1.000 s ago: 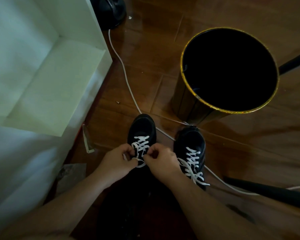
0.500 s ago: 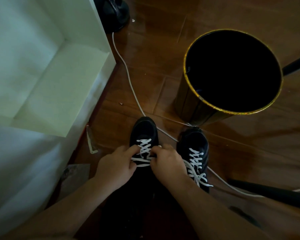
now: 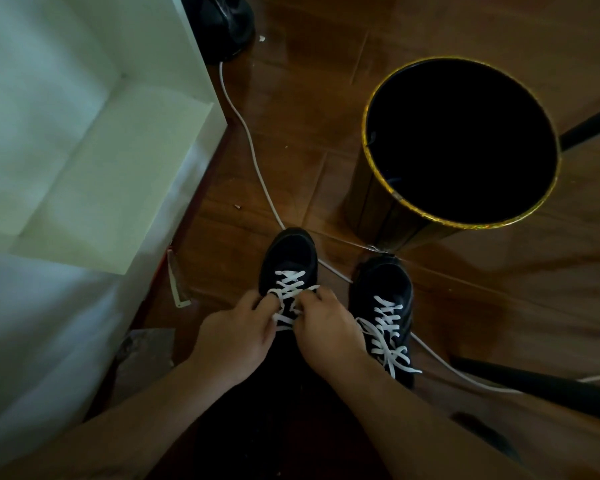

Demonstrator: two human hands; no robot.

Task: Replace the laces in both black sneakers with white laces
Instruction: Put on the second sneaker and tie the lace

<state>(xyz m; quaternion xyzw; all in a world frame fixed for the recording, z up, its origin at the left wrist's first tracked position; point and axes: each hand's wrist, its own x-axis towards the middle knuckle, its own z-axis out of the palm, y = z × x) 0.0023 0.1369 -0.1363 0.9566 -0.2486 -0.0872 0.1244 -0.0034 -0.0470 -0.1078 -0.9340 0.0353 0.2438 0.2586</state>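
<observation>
Two black sneakers stand side by side on the wooden floor, toes pointing away from me. The left sneaker [image 3: 290, 254] carries a white lace [image 3: 290, 282] crossed up its front. My left hand [image 3: 238, 337] and my right hand [image 3: 326, 327] sit over its near end, fingers curled and pinching the lace at the upper eyelets. The lower part of that shoe is hidden under my hands. The right sneaker [image 3: 383, 282] has its own white lace [image 3: 387, 327] threaded and tied, with loose ends lying over its near end.
A black round bin with a gold rim [image 3: 374, 161] stands just beyond the right sneaker. A white cable [image 3: 253, 157] runs across the floor between the shoes. White furniture [image 3: 94, 143] fills the left. A dark pole [image 3: 534, 382] lies at the right.
The view has shifted slightly, so everything sits a little lower in frame. My hands stay on the left sneaker's lace, working it at the upper eyelets; the lace loop seen earlier is drawn tighter.
</observation>
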